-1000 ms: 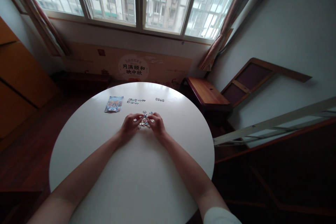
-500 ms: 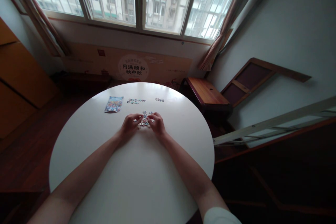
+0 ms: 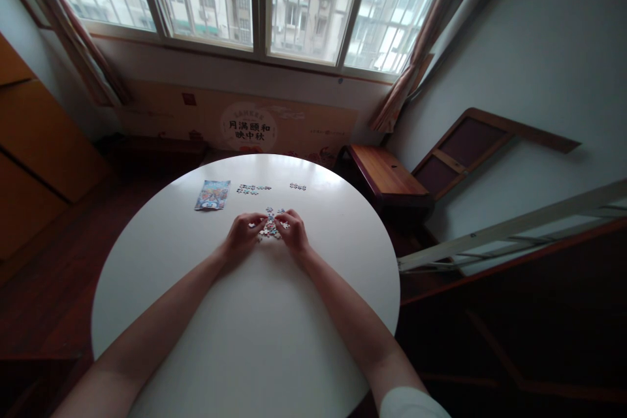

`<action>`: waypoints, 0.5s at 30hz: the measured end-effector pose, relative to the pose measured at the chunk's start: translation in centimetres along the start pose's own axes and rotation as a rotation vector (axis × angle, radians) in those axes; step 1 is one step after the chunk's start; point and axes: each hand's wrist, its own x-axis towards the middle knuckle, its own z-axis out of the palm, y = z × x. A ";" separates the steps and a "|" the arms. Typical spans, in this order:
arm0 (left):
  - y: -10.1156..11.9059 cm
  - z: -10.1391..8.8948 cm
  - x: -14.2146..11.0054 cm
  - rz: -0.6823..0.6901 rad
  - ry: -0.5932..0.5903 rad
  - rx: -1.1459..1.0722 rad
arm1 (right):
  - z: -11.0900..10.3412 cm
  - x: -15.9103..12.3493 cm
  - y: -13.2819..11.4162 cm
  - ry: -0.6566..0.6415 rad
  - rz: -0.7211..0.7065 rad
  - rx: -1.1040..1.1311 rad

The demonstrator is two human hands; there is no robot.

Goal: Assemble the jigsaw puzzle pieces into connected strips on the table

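Note:
A small pile of jigsaw puzzle pieces lies on the white round table, partly covered by my fingers. On its left side my left hand is closed, thumb and fingertips pinched at a small puzzle piece. Facing it from the right, my right hand pinches the same way, its fingertips very near the left ones. A bluish piece shows between the two hands. What each fingertip grips is small and partly hidden.
Beyond the hands are joined rows of puzzle pieces and a shorter strip to their right. A colourful printed packet lies at the left. A wooden bench stands past the table's far right edge.

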 end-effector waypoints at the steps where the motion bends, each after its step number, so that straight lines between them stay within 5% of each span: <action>1: 0.1 0.0 0.0 -0.001 -0.001 -0.008 | 0.0 0.0 0.0 0.000 -0.001 0.007; 15: -0.1 0.1 0.0 -0.005 -0.002 -0.037 | 0.1 0.0 0.3 -0.004 -0.004 0.064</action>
